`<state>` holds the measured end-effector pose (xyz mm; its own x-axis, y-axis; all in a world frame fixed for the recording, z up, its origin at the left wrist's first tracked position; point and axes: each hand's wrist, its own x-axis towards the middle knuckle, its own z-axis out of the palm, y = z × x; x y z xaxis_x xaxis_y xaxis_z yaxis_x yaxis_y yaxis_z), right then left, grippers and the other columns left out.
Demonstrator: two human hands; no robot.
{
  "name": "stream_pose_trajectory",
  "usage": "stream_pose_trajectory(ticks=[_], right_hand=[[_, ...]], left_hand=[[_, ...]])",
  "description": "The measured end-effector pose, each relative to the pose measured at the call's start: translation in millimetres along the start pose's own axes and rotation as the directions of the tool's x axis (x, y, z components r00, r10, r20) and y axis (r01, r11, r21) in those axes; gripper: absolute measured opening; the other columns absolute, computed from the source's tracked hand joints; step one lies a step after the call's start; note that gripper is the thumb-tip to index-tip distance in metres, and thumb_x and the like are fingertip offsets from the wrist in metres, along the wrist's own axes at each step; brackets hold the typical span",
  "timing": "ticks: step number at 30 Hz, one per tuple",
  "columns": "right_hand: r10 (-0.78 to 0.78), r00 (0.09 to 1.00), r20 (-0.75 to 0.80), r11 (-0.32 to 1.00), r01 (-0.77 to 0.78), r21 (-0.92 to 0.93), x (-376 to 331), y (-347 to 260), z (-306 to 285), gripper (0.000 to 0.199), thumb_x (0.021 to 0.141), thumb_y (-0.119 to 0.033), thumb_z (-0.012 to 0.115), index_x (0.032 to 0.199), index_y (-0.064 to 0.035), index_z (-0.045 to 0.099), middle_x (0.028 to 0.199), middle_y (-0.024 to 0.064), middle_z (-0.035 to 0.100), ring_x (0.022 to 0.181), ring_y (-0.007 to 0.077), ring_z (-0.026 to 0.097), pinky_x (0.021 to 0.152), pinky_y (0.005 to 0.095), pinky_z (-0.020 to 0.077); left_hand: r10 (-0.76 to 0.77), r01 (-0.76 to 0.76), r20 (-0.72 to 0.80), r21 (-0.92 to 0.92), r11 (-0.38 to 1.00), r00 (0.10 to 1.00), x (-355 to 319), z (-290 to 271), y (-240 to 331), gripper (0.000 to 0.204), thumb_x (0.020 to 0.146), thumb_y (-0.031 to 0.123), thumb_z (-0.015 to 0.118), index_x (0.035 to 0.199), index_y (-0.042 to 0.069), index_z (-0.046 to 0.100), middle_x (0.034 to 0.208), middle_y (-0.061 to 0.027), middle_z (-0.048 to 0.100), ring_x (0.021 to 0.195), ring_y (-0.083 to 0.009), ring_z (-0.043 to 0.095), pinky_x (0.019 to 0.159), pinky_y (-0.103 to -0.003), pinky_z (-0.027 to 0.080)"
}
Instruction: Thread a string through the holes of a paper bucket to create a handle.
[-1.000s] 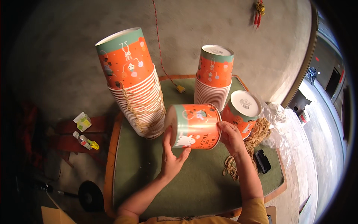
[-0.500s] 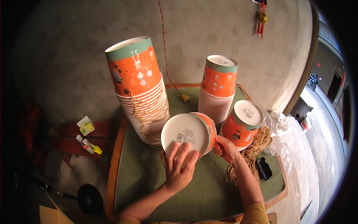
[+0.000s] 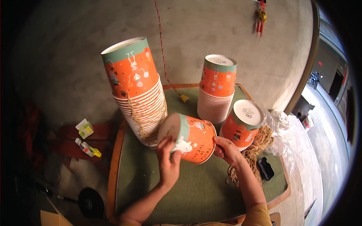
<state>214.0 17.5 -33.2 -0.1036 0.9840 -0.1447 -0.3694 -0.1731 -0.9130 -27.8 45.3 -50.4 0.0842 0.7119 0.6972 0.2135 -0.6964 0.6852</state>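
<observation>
An orange paper bucket (image 3: 198, 141) with a green band and a white base lies tipped on its side over the table, its base turned left. My right hand (image 3: 226, 150) pinches its rim at the right. My left hand (image 3: 168, 160) is curled against the base end, thumb and fingers on the bucket. Left of it leans a tall stack of upside-down paper buckets (image 3: 134, 71), wound with twine (image 3: 147, 118). Another upside-down bucket stack (image 3: 218, 81) stands behind. A shorter upside-down orange bucket (image 3: 241, 130) is just beyond my right hand.
The green-topped table (image 3: 181, 196) has a wooden edge. At its right lie a twine bundle (image 3: 260, 145), a black plastic case (image 3: 266, 169) and clear plastic wrap (image 3: 281, 147). A yellow plug (image 3: 183, 98) hangs on a red cord by the wall. Bottles (image 3: 86, 147) rest on a low red bench.
The bucket in my hands has turned so its printed side shows and its base faces left. My left hand has shifted left, its fingers now curled. The view has shifted slightly.
</observation>
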Motion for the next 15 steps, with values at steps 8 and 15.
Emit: stream_pose_trajectory(ticks=[8, 15], right_hand=[[-0.036, 0.997, -0.067, 0.991, 0.027, -0.131, -13, -12, 25, 0.032, 0.103, -0.037, 0.049, 0.097, -0.0079, 0.062, 0.057, -0.0037, 0.042, 0.047, 0.0064, 0.035, 0.044, 0.0224, 0.0252], [-0.099, 0.993, -0.070, 0.994, 0.103, 0.047, -19, -22, 33, 0.026, 0.103, -0.033, 0.049, 0.091, -0.0096, 0.052, 0.060, -0.0030, 0.044, 0.046, 0.0053, 0.034, 0.041, 0.0205, 0.0249]], left_hand=[[-0.457, 0.471, 0.209, -0.657, 0.589, 0.864, -1, 2, -26, 0.031, 0.103, 0.015, 0.052, 0.132, 0.006, 0.050, 0.115, 0.0020, 0.055, 0.103, -0.0068, 0.050, 0.093, -0.025, 0.040], [-0.594, 0.610, 0.282, -0.636, 0.472, 0.754, 6, -3, -26, 0.035, 0.102, 0.030, 0.052, 0.136, 0.021, 0.049, 0.122, 0.0048, 0.055, 0.113, -0.0097, 0.051, 0.092, -0.041, 0.045]])
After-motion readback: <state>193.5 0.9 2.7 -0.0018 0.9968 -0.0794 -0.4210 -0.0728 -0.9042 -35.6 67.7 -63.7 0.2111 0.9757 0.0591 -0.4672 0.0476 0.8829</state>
